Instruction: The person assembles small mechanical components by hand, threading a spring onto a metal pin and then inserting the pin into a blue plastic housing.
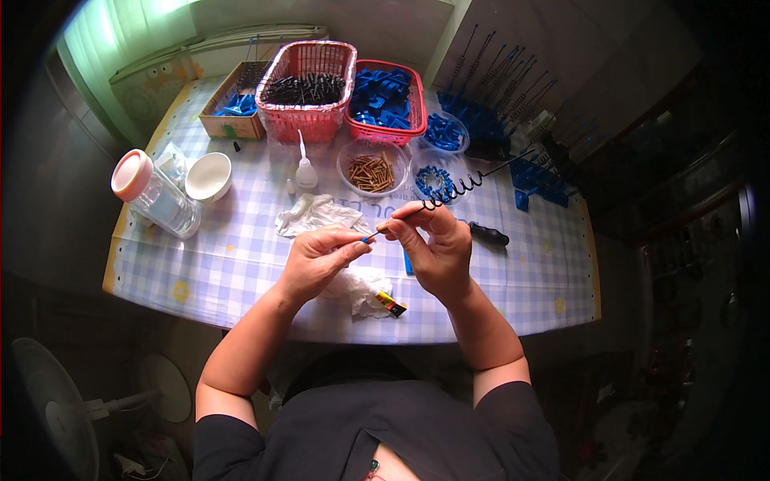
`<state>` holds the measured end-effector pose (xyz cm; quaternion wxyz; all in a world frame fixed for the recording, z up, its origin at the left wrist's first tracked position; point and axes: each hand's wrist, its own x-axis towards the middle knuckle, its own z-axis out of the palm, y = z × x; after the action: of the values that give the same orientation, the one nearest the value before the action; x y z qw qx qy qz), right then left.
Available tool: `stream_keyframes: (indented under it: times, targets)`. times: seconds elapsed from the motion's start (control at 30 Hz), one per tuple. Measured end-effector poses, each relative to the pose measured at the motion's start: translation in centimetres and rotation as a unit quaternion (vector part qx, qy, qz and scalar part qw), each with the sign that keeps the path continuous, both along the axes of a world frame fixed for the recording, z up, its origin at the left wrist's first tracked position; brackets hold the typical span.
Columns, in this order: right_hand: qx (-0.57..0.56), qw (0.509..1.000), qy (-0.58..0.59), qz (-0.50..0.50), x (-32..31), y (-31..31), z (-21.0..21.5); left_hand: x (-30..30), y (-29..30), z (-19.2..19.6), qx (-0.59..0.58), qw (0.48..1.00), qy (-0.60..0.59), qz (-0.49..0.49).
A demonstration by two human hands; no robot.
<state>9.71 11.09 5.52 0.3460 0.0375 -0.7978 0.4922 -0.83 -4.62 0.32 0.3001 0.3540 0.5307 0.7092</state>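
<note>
Above the middle of the table, my right hand [437, 250] is closed around a thin black rod with a spring coil [454, 191]. The coil stretches up and to the right, past my fingers. Between the thumb and forefinger of my left hand [317, 258] is a small blue piece [366, 240], at the near end of the rod. Whether the piece is seated on the rod, I cannot tell. Beneath my right hand shows part of a flat blue piece [408, 264]. A black tool handle [489, 234] lies just right of that hand.
Crumpled white tissue [321, 216] and a yellow-and-black tube [391, 304] lie near my hands. Beyond are a tub of brass-coloured pins [372, 171], a white squeeze bottle [305, 171], a red basket [385, 135] of blue parts, a pink basket [298, 127], and a clear jar [172, 212] beside a white bowl [208, 178].
</note>
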Motion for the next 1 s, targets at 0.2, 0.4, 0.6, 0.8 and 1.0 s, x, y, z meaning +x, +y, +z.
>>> stream_keyframes:
  times: [0.2,0.4,0.6,0.8,1.0]
  targets:
    - [-0.003,1.0,-0.003,0.0,-0.02,0.0,-0.11,0.0,-0.03,-0.04,0.005,1.0,0.002,0.0]
    - [-0.014,1.0,-0.007,-0.007,-0.09,-0.08,-0.24,0.01,0.07,0.1,0.001,1.0,0.005,-0.002]
    - [-0.026,0.999,-0.009,-0.019,-0.21,-0.45,-0.38,0.03,-0.04,0.0,-0.001,1.0,0.007,-0.003]
    - [-0.004,1.0,-0.008,-0.004,0.1,0.14,0.04,-0.04,-0.12,-0.02,-0.005,1.0,0.002,-0.009]
    - [-0.032,0.999,0.0,0.002,0.1,0.05,-0.02,0.0,-0.11,0.09,-0.009,1.0,0.001,-0.008]
